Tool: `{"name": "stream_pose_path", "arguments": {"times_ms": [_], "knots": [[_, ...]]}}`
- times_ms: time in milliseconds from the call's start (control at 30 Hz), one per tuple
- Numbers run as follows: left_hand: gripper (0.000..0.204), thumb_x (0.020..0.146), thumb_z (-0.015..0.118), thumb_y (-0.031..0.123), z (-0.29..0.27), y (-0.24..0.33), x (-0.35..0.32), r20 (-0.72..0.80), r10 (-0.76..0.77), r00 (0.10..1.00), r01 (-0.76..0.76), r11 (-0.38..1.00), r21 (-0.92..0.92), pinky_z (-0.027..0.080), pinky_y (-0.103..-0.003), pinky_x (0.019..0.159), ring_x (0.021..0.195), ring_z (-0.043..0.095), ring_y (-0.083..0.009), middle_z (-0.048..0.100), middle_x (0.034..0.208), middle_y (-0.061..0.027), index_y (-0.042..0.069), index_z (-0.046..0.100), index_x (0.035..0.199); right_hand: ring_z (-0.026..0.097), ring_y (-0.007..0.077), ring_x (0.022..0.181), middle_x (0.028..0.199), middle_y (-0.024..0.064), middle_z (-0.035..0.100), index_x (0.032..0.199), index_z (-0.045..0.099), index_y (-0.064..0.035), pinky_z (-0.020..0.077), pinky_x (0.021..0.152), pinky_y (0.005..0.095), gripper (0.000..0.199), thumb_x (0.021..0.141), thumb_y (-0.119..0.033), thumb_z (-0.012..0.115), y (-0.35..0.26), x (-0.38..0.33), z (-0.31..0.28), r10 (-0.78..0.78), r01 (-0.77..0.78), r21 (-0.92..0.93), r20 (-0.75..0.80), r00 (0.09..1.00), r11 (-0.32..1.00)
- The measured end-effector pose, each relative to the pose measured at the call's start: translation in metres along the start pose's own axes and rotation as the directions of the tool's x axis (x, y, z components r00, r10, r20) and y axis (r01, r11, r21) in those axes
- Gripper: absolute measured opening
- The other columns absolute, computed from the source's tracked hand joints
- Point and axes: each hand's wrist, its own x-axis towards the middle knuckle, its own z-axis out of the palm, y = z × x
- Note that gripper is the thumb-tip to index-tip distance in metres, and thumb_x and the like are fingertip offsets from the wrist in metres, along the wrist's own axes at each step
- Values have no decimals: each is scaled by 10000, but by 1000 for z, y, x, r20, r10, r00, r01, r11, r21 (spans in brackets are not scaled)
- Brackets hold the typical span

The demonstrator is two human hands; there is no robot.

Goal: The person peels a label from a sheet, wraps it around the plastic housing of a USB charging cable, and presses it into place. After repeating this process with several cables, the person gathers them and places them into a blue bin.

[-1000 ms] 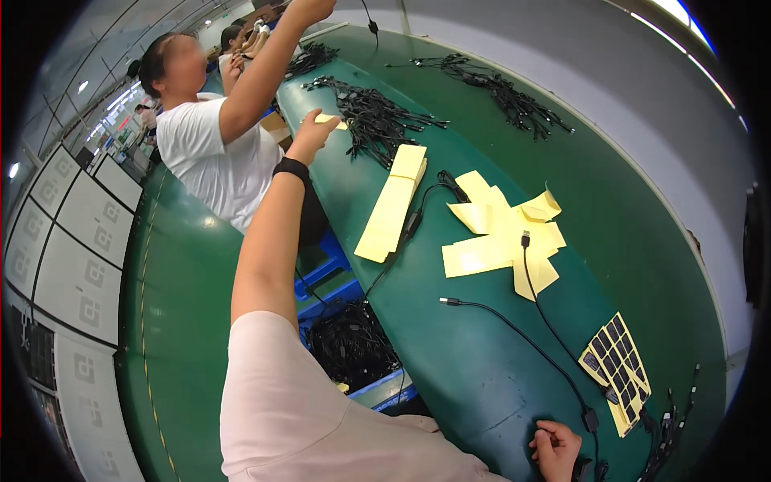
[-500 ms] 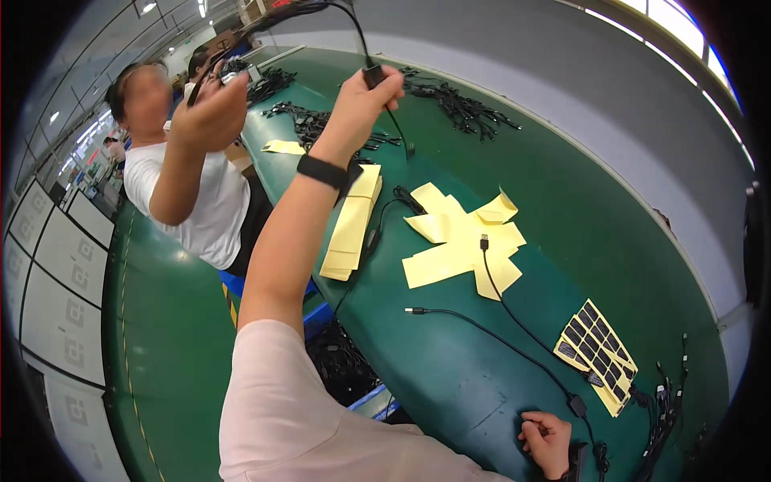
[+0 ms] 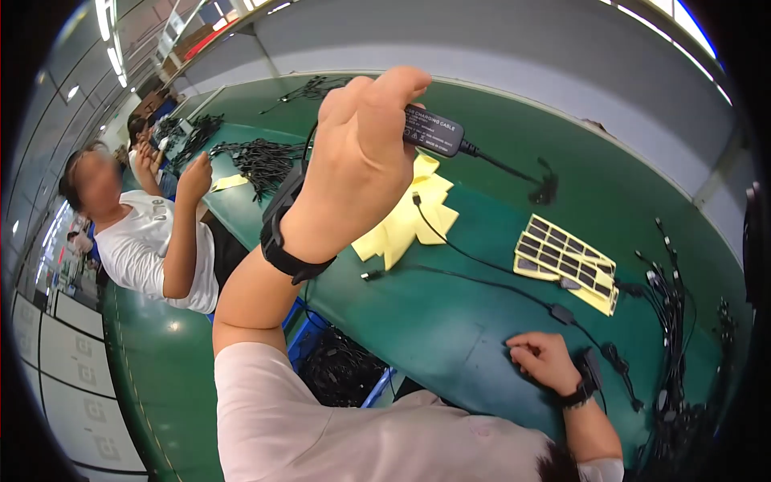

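My left hand (image 3: 361,157) is raised high over the green table, fingers closed round a black USB cable. The cable's flat black box (image 3: 434,131), with white print on it, sticks out to the right of my fingers, and its cord runs on to a blurred dark end. My right hand (image 3: 548,361) rests on the table at the lower right, fingers curled with nothing visible in them. Just beyond it lies another black cable (image 3: 490,281) with a small box on its cord. A USB plug (image 3: 417,199) lies on the yellow paper strips (image 3: 405,229), partly behind my left hand.
A yellow sheet of black labels (image 3: 562,253) lies to the right, beside a bundle of black cables (image 3: 666,345). Dark cable piles (image 3: 257,165) cover the far left. A blue crate (image 3: 377,391) of cables stands below the near edge. A co-worker (image 3: 152,241) sits at the left.
My left hand has come nearer and lower with the cable, its box now facing me. My view has turned, and more of my right forearm shows. The co-worker's raised hand has drawn back.
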Motion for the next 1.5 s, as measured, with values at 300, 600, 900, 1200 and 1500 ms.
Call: {"name": "stream_pose_path", "arguments": {"times_ms": [300, 600, 900, 1200, 1500], "knots": [[254, 677, 650, 14, -28, 73, 46, 698, -328, 637, 669, 684, -290, 379, -247, 411, 468, 534, -165, 592, 656, -69, -4, 504, 884, 577, 98, 678, 807, 79, 606, 1016, 595, -4, 455, 575, 196, 247, 780, -64, 633, -43, -25, -16, -379, 413, -13, -425, 822, 911], [248, 794, 662, 221, -11, 130, 47, 979, 159, 128, 990, 31, -135, 360, -160, 375, 491, 579, -95, 632, 693, -88, 6, 553, 850, 555, 140, 890, 1074, 115, 546, 1179, 479, 9, 458, 730, 254, 447, 807, -184, 634, -111, -52, -29, -502, 645, 239, -458, 734, 726], [411, 905, 467, 377, 22, 142, 13, 899, 335, 283, 884, -454, -110, 416, -169, 380, 556, 629, -141, 637, 734, -124, -24, 524, 974, 578, 91, 584, 783, 72, 632, 1073, 569, 13, 464, 516, 194, 255, 834, -72, 588, -111, -64, -43, -317, 466, 367, -398, 861, 805], [291, 870, 551, 236, 32, 149, 4, 908, 252, 335, 873, -445, -199, 468, -178, 482, 667, 640, -144, 639, 785, -123, -21, 508, 999, 595, 121, 670, 864, 86, 617, 1079, 566, 16, 462, 552, 195, 302, 787, -41, 618, -98, -61, -48, -350, 476, 243, -423, 836, 845], [458, 674, 712, -39, 47, 174, -10, 607, -186, 772, 625, 54, -778, 483, -205, 650, 827, 615, -149, 629, 917, -122, -17, 473, 1065, 579, 133, 745, 911, 77, 640, 1018, 621, -7, 473, 659, 254, 364, 666, -51, 702, -94, -61, -66, -498, 483, -175, -513, 699, 858]]}}
